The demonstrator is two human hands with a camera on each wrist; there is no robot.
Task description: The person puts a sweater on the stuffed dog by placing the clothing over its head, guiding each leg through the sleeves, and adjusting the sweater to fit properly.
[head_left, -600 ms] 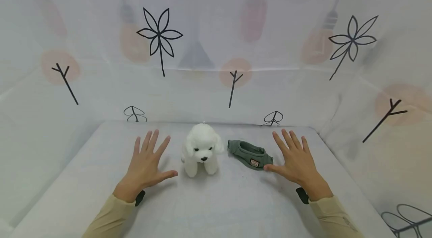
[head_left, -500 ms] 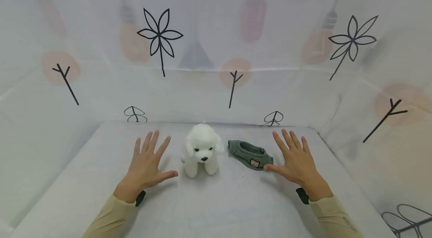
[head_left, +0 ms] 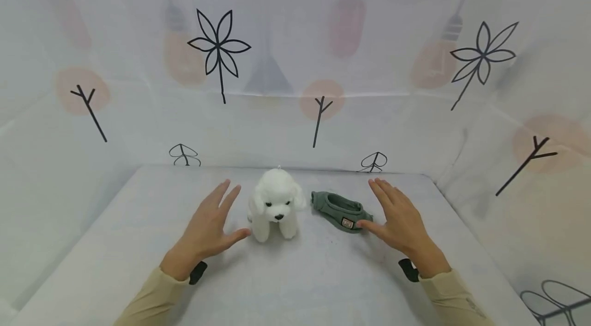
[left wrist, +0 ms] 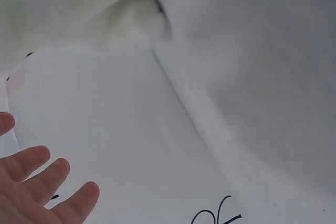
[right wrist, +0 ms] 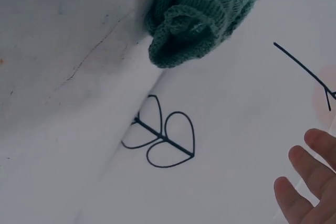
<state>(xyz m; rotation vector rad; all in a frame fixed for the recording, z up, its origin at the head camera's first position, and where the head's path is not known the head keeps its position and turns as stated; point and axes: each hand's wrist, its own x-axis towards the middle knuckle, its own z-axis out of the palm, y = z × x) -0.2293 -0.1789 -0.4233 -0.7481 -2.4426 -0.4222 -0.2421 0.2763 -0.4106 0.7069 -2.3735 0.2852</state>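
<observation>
A white plush dog point(head_left: 277, 203) stands upright near the middle of the table, facing the head camera. Just to its right lies a small green knitted garment point(head_left: 339, 210) with a square patch on its front and an opening on top. My left hand point(head_left: 208, 228) is to the left of the dog, fingers extended, thumb tip close to the dog's leg. On the other side, my right hand point(head_left: 401, 223) has its fingers extended, and its thumb overlaps the garment's right end in the head view. A sleeve end of the garment point(right wrist: 184, 35) shows in the right wrist view. Neither hand holds anything.
The table point(head_left: 286, 285) has a pale cover. Behind it and along both sides hang white printed sheets point(head_left: 277, 126) with black flower and twig drawings. A black wrist strap point(head_left: 197, 272) sits on the left wrist, another black strap point(head_left: 408, 269) on the right.
Both hands have moved inward, the left one toward the plush dog and the right one slightly left over the garment's end. Their fingers are less spread. Dog and garment stay in place.
</observation>
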